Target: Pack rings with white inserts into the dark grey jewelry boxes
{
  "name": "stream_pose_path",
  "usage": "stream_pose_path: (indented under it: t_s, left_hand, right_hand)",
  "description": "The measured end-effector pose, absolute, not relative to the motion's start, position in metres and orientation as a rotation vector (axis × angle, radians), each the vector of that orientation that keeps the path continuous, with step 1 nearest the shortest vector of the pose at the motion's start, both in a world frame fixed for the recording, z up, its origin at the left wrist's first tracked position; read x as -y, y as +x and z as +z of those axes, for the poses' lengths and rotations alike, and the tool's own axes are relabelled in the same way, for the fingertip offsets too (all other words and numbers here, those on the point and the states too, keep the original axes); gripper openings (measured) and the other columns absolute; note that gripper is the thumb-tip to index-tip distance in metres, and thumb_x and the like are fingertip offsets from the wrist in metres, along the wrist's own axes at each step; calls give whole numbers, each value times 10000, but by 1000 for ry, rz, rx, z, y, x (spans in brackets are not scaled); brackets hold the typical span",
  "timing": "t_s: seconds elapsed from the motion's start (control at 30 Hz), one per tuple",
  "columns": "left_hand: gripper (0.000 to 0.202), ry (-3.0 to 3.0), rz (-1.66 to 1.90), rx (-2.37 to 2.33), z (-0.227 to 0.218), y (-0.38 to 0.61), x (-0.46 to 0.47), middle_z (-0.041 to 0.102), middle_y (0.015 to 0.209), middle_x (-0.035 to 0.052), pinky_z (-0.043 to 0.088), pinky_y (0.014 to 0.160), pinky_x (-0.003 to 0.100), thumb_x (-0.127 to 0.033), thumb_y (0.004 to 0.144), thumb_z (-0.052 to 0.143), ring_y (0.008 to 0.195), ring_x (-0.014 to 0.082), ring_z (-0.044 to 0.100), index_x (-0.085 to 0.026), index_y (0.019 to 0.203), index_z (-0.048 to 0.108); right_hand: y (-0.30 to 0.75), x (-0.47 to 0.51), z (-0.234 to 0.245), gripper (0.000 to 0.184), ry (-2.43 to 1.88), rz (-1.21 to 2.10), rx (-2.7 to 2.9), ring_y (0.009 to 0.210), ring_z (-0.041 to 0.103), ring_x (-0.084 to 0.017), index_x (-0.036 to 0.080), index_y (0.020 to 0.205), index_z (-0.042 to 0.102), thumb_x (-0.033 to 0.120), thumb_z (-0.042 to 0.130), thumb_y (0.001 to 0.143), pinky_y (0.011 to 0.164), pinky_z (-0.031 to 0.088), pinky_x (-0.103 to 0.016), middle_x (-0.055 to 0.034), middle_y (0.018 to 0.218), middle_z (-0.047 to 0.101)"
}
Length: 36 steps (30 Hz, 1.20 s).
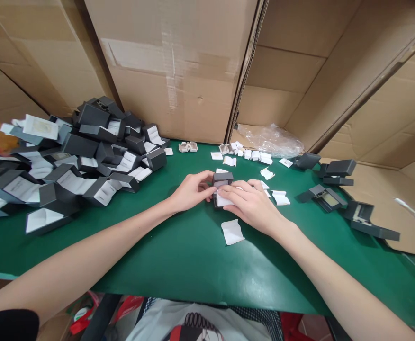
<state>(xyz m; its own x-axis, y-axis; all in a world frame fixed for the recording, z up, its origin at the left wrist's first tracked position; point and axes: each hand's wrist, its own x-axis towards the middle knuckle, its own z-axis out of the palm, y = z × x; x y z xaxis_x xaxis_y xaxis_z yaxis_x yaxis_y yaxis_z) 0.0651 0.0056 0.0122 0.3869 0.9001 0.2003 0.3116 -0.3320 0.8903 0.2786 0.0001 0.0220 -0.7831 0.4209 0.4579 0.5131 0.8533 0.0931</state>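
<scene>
A small black jewelry box (223, 178) with a white lining stands with its lid up on the green table, in front of me. My left hand (194, 190) grips its left side between thumb and fingers. From the right, my right hand (252, 201) lies over the box, fingers together and pressed on the white lining (223, 199). The fingers hide much of the inside. Just below the box a creased white paper piece (232, 232) rests on the table. More white pieces (280, 197) lie beyond my right hand.
At the left is a large heap of open black boxes (83, 144) with white linings. Several black boxes (326, 198) stand at the right. White inserts (255, 155) and clear plastic wrap (271, 138) lie at the back. Tall cardboard boxes (175, 61) wall the green table's (193, 260) far side.
</scene>
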Motion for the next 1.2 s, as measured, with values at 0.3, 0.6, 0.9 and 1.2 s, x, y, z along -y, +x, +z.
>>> stream_pose_path:
  t_s: [0.3, 0.6, 0.9, 1.2]
  left_hand:
    - [242, 1803, 926, -1075, 11, 65, -7, 629, 817, 18, 528, 603, 244, -326, 829, 555, 568, 111, 606, -162, 1005, 531]
    - [239, 1993, 1029, -1286, 13, 74, -1, 594, 843, 5, 468, 540, 205, -242, 811, 513, 644, 109, 549, -182, 1040, 550]
    - [59, 2071, 1057, -1434, 13, 76, 2, 533, 647, -36, 404, 520, 207, -228, 790, 493, 550, 100, 489, -180, 794, 528]
    - [154, 2048, 1052, -1527, 14, 76, 2, 481, 572, -48, 360, 491, 211, -261, 785, 500, 462, 95, 477, -186, 672, 427]
  right_hand:
    - [278, -6, 18, 234, -659, -240, 2605, 1059, 560, -228, 170, 1125, 578, 215, 515, 905, 805, 417, -381, -72, 1211, 630]
    - [279, -9, 12, 210, -508, -15, 2465, 1040, 563, -233, 159, 1087, 560, 240, 522, 896, 843, 496, -405, -122, 1133, 635]
    - [276, -5, 9, 93, -463, 7, 2385, 883, 580, -206, 174, 922, 568, 254, 551, 877, 729, 530, -361, -116, 989, 609]
    - [280, -5, 13, 140, -460, 109, 2422, 959, 607, -199, 186, 994, 601, 216, 508, 894, 807, 540, -377, -122, 1089, 615]
